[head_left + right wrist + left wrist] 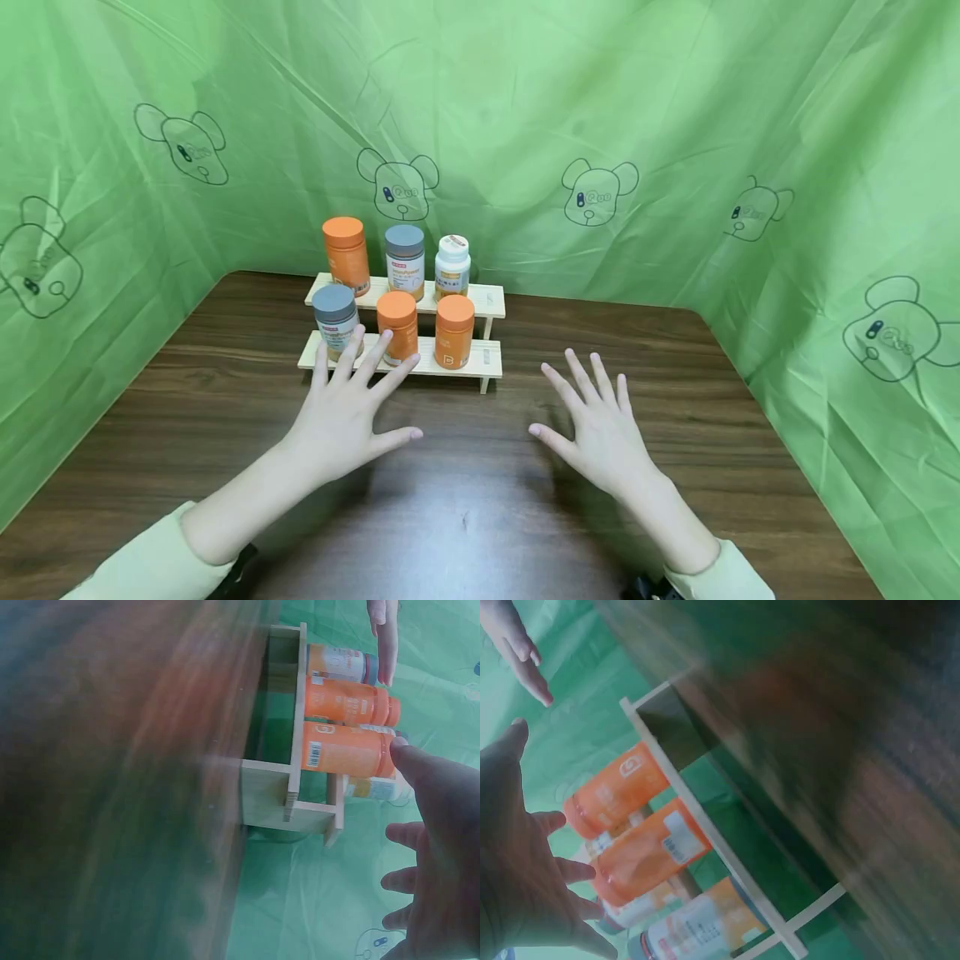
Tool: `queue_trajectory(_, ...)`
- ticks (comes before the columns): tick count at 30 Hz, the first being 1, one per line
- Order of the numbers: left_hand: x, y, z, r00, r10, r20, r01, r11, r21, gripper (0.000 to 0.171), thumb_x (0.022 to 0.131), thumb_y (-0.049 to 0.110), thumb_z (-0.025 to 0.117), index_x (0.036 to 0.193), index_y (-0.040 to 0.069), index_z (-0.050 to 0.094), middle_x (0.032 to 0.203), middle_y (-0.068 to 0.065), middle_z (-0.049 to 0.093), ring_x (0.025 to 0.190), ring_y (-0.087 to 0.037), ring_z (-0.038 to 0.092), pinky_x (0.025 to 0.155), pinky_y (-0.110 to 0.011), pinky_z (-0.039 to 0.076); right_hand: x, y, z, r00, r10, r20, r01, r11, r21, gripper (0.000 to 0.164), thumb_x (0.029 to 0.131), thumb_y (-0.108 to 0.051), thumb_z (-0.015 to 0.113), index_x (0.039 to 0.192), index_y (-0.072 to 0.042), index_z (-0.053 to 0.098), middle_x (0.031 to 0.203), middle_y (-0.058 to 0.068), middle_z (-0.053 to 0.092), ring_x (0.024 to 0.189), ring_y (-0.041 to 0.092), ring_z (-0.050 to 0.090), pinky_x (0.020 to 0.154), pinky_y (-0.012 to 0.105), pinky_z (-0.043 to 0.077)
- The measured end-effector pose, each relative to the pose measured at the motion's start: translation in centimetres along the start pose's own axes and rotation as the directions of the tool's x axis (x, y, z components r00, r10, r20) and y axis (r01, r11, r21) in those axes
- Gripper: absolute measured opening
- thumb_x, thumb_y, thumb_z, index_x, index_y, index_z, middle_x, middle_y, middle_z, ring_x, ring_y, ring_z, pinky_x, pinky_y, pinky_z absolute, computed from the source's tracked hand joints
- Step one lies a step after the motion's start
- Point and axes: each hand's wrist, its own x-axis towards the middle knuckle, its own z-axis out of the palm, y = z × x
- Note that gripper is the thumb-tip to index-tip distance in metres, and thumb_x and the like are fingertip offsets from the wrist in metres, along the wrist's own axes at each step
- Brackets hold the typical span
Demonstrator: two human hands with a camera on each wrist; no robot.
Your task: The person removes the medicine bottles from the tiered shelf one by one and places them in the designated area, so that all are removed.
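My left hand (pixel 337 425) is spread above the table, its fingertips overlapping the front shelf in the head view and holding nothing. To the right, my right hand (pixel 603 442) hovers with spread fingers, also holding nothing. The lower wooden shelf (pixel 491 358) carries a grey-lidded bottle (pixel 335 310) and two orange bottles, one in the middle (pixel 397 317) and one at the right (pixel 453 333). On the upper shelf (pixel 487 300) stand an orange bottle (pixel 347 258), a grey-lidded bottle with a white label (pixel 405 262) and a smaller white-capped bottle (pixel 453 267). All stand upright.
The shelves stand on a dark wooden table (pixel 480 500), left of its middle and near the back edge. Green cloth (pixel 510 100) printed with bear-like heads hangs behind the table and along both sides.
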Motion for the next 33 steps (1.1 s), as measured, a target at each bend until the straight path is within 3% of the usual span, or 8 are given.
queue_trajectory(5,0.3,-0.6,-1.1,0.999,0.013,-0.033,-0.013,1.0,0.001,0.088,0.074,0.08,0.048,0.148,0.037,0.028,0.157,-0.007,0.015,0.144,-0.036,0.004,0.106,-0.067,0.002,0.9,-0.3,-0.8,1.0,0.003,-0.005,-0.002,1.0,0.023,0.078,0.083,-0.07,0.048,0.149,-0.039,0.019,0.158,-0.002,0.009,0.145,0.031,0.002,0.107,0.065,0.009)
queue_trajectory(13,0.9,-2.4,-3.1,0.996,0.027,-0.082,-0.029,0.999,-0.019,0.089,0.074,0.075,0.054,0.148,0.031,0.031,0.159,-0.003,0.008,0.145,-0.033,0.003,0.11,-0.058,-0.006,3.2,-0.7,-2.7,0.999,-0.004,-0.034,0.006,0.997,0.08,0.077,0.085,-0.068,0.049,0.149,-0.039,0.018,0.158,-0.003,0.009,0.145,0.029,0.001,0.109,0.062,0.008)
queue_trajectory(21,1.3,-5.0,-5.3,0.993,0.04,-0.107,-0.049,0.996,-0.076,0.092,0.073,0.066,0.066,0.149,0.03,0.028,0.156,-0.006,0.02,0.145,-0.027,0.002,0.111,-0.057,-0.001,5.6,-0.9,-4.0,0.998,-0.014,-0.069,0.023,0.992,0.122,0.075,0.087,-0.067,0.046,0.149,-0.034,0.023,0.158,-0.003,0.011,0.145,0.027,0.003,0.11,0.059,0.012)
queue_trajectory(27,1.3,-7.3,-5.9,0.989,0.049,-0.137,-0.065,0.991,-0.115,0.094,0.07,0.057,0.075,0.147,0.029,0.031,0.154,-0.007,0.025,0.144,-0.03,0.009,0.112,-0.057,0.001,7.3,-1.0,-4.8,0.995,-0.034,-0.093,0.047,0.989,0.144,0.075,0.087,-0.068,0.044,0.15,-0.034,0.021,0.158,-0.004,0.012,0.145,0.024,0.003,0.114,0.051,0.01)
queue_trajectory(33,1.3,-9.7,-5.6,0.986,0.052,-0.159,-0.081,0.98,-0.18,0.095,0.065,0.049,0.082,0.145,0.024,0.037,0.15,-0.009,0.033,0.144,-0.031,0.013,0.112,-0.055,0.002,9.3,-1.4,-5.4,0.991,-0.06,-0.118,0.084,0.974,0.209,0.074,0.087,-0.065,0.048,0.149,-0.033,0.024,0.157,-0.006,0.016,0.145,0.022,0.007,0.111,0.053,0.018)
